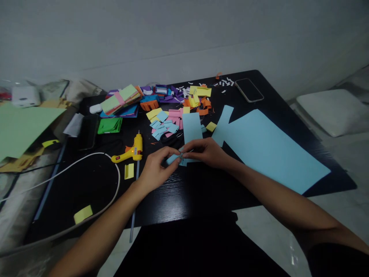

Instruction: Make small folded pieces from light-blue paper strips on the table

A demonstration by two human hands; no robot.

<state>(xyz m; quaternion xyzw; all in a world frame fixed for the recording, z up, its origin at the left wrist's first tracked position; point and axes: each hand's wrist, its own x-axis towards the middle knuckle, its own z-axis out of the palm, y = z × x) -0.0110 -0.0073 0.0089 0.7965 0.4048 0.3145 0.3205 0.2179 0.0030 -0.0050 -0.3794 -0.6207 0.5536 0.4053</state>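
Observation:
Between my two hands, near the middle of the black table, is a small piece of light blue paper (172, 159). My left hand (157, 167) pinches it between thumb and fingers. From the other side, the closed fingertips of my right hand (206, 152) meet its edge, touching the left fingertips. A light blue paper strip (192, 126) lies flat just beyond my hands, with more blue paper under the fingers. Black-handled scissors (170, 137) rest partly hidden among small blue pieces (164, 127). The exact fold of the held piece is too small to make out.
A yellow glue gun (134, 150) lies left of my hands, its white cable (118, 173) looping over the table. A large blue sheet (268, 150) covers the right side. Colored paper stacks (122, 100), orange pieces (205, 105) and a phone (249, 90) lie toward the back.

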